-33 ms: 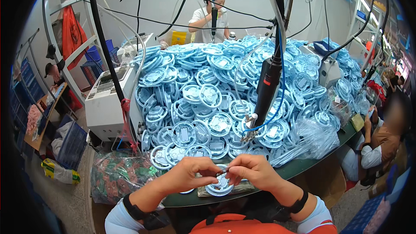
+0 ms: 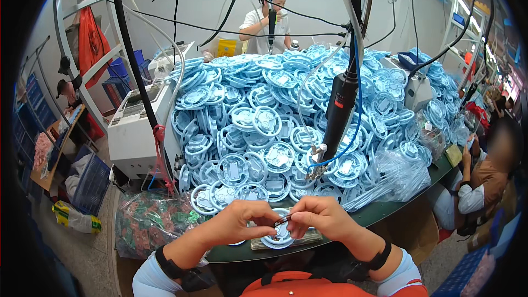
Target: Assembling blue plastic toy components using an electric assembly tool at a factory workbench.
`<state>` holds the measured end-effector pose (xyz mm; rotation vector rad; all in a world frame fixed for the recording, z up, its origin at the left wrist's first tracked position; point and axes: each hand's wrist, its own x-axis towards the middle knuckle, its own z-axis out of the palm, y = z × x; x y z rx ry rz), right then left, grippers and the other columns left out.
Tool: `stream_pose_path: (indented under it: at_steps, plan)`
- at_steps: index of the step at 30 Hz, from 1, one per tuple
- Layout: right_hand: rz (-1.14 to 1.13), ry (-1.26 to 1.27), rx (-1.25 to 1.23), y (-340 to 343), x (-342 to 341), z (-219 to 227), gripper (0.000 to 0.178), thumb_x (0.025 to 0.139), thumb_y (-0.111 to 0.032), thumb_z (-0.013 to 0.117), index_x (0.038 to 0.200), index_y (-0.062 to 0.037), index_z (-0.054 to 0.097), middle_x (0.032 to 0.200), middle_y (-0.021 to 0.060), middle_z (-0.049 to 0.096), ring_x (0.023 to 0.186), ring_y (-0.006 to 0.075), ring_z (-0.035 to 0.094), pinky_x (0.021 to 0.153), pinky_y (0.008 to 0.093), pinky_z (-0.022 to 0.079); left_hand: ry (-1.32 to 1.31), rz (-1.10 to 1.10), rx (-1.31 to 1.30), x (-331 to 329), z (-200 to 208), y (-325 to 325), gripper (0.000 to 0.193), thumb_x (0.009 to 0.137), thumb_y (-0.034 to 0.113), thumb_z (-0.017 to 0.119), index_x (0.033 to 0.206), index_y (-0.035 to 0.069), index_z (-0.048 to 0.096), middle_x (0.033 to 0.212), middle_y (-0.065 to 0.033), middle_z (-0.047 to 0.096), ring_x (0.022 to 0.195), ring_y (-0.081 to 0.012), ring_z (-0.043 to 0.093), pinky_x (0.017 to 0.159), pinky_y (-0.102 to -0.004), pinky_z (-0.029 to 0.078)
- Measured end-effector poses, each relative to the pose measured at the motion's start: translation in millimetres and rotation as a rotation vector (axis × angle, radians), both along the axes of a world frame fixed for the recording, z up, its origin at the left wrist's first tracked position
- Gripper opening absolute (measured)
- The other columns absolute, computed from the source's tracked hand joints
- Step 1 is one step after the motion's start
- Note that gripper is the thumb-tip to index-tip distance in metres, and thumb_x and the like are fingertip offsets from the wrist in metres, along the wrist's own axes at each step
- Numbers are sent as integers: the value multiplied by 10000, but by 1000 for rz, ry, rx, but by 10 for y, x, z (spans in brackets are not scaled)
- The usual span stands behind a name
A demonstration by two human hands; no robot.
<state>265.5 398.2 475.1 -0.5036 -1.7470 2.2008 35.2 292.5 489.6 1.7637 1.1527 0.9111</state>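
Note:
Above the near table edge, my left hand (image 2: 248,219) and my right hand (image 2: 317,217) come together, each pinching with thumb and fingers. A small, thin, dark strip-like part (image 2: 283,219) is held between them, its kind too small to tell. Just below it, a light blue round plastic housing (image 2: 279,237) lies on a flat brownish pad (image 2: 312,238); my fingers partly cover both. Beyond my hands rises a big heap of similar light blue round housings (image 2: 278,157). An electric screwdriver (image 2: 339,113) hangs tip down over the heap's front, nearest my right hand.
A bag of green and red parts (image 2: 154,223) rests left, below a white machine (image 2: 142,132). Clear plastic bags (image 2: 399,179) lie right. Cables and hoses hang overhead. One person (image 2: 269,19) is behind the heap, another (image 2: 484,179) sits at right. Blue crates (image 2: 91,181) stand left.

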Motion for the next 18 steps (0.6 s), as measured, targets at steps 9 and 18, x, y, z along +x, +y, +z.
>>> stream_pose_path:
  at_steps: [9, 18]
  plan:
    - [98, -2, -58, 129, 84, -20, 207, 1006, -143, 567, 1075, 39, 638, 880, 116, 705, 760, 177, 700, 664, 290, 580, -124, -19, -202, -28, 62, 9, 383, 841, 45, 770, 1212, 35, 677, 936, -16, 674, 880, -101, 645, 769, -281, 525]
    - [-26, -13, -3, 69, 127, 113, 201, 1002, -109, 562, 1075, 51, 659, 898, 122, 716, 772, 165, 705, 687, 276, 581, -246, 143, -288, -25, 89, 45, 265, 912, 52, 693, 1172, 6, 671, 980, -70, 720, 888, -116, 685, 796, -252, 549]
